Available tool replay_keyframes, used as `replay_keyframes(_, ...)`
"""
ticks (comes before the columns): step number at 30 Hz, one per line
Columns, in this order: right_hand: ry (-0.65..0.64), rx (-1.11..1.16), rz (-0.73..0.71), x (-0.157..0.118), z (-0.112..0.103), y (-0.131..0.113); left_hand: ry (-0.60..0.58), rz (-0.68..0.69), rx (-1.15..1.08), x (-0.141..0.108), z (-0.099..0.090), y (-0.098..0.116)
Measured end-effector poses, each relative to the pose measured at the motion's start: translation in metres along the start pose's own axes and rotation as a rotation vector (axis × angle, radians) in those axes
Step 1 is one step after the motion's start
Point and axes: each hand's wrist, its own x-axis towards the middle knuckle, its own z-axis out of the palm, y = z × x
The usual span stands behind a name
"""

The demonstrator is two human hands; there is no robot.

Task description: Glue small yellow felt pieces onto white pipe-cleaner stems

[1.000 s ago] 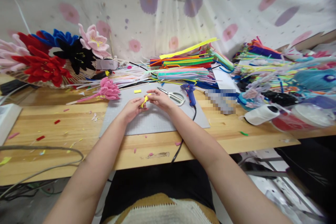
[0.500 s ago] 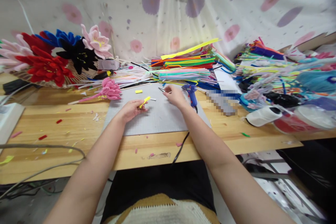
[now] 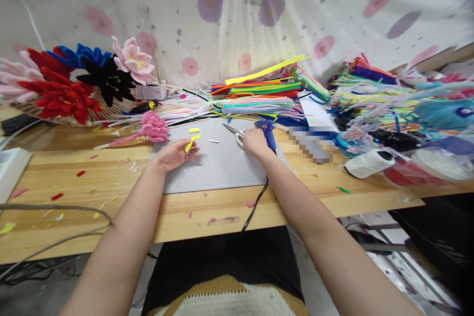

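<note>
A small twisted piece of yellow fuzzy strip (image 3: 192, 143) is pinched in the fingertips of my left hand (image 3: 175, 155), over the left part of the grey mat (image 3: 215, 173). My right hand (image 3: 256, 142) is curled at the white handles of a pair of scissors (image 3: 234, 132), whose blades point to the far left on the mat. Its fingertips are hidden, so I cannot see what they grip. Right beside that hand lies a blue glue gun (image 3: 267, 131). A short yellow piece (image 3: 194, 130) and a small white stick (image 3: 214, 141) rest on the mat.
A pink fuzzy flower (image 3: 151, 127) lies left of the mat, below several finished flowers (image 3: 68, 101). Bundles of coloured pipe cleaners (image 3: 262, 106) are piled behind the mat. A white thread spool (image 3: 370, 163) is at the right. A black cord (image 3: 254, 212) crosses the table's front edge.
My right hand has moved right, uncovering more of the scissors, which stay nearly in place. My left hand, with the yellow piece, has moved slightly left, away from the white stick.
</note>
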Motion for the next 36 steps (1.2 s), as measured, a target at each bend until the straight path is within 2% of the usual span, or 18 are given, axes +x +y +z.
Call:
replay_keyframes(2, -0.031, 0.211, 0.031, 0.001, -0.002, 0.004, 0.015, 0.041, 0.003, 0.001, -0.002, 0.001)
replay_keyframes(4, -0.126, 0.555, 0.055, 0.001, -0.005, 0.007, 0.028, 0.094, 0.011, 0.002, -0.004, 0.001)
replay_keyframes(7, -0.35, 1.137, 0.026, 0.0, -0.007, 0.009, 0.018, 0.177, 0.025, 0.006, -0.007, -0.001)
replay_keyframes(10, -0.605, 1.449, -0.025, -0.003, -0.006, 0.005, 0.045, 0.246, 0.059, 0.01, -0.01, -0.005)
replay_keyframes(12, -0.734, 1.495, -0.047, -0.006, -0.006, 0.001, 0.067, 0.276, 0.1, 0.013, -0.012, -0.007)
replay_keyframes(17, -0.881, 1.526, -0.129, -0.013, -0.014, -0.011, 0.085, 0.299, 0.137, 0.018, -0.015, -0.012)
replay_keyframes(24, -1.267, 1.449, -0.117, -0.016, -0.024, -0.022, 0.087, 0.305, 0.124, 0.016, -0.013, -0.011)
replay_keyframes(27, -1.325, 1.452, -0.12, -0.016, -0.022, -0.028, 0.091, 0.298, 0.14, 0.014, -0.011, -0.01)
replay_keyframes(36, -1.326, 1.464, -0.062, -0.014, -0.017, -0.034, 0.102, 0.289, 0.135, 0.015, -0.011, -0.01)
